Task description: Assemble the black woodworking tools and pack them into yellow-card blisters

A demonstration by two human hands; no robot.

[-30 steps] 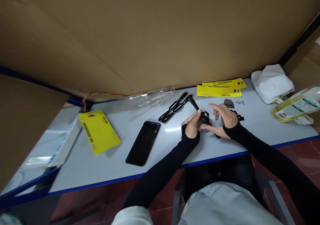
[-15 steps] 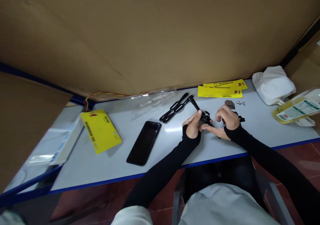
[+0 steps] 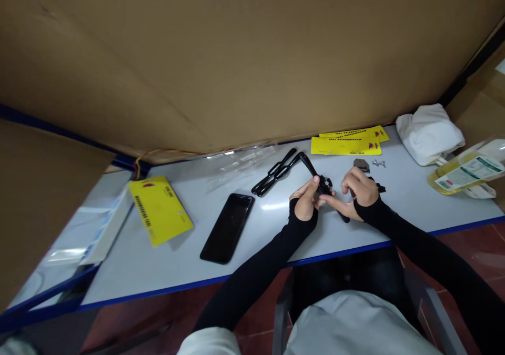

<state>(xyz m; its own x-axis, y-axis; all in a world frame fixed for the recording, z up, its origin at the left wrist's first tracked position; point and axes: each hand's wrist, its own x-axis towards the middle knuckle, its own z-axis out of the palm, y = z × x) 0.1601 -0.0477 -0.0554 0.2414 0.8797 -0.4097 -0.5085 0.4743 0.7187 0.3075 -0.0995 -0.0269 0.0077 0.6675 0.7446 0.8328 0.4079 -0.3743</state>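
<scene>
My left hand is closed around the middle of a black spokeshave, its thumb pressing on the body. One handle of the tool points up and left, and the other comes out below my hands. On its right side, my right hand reaches its thumb to the spokeshave's body, while its other fingers are bent and stand apart from the thumb. Small details of the tool between my fingers are hidden. Just beyond my right hand lie a dark metal plate and small silver screws. A black part shows partly behind that hand.
Two more black spokeshaves lie left of my hands, near a phone. Yellow cards lie at the back, another yellow card at the left. Clear plastic packaging, a white cloth and a yellow liquid bottle are around.
The spokeshave has turned slightly in my left hand, and its lower handle now shows more below my right thumb. Both hands stay in nearly the same place.
</scene>
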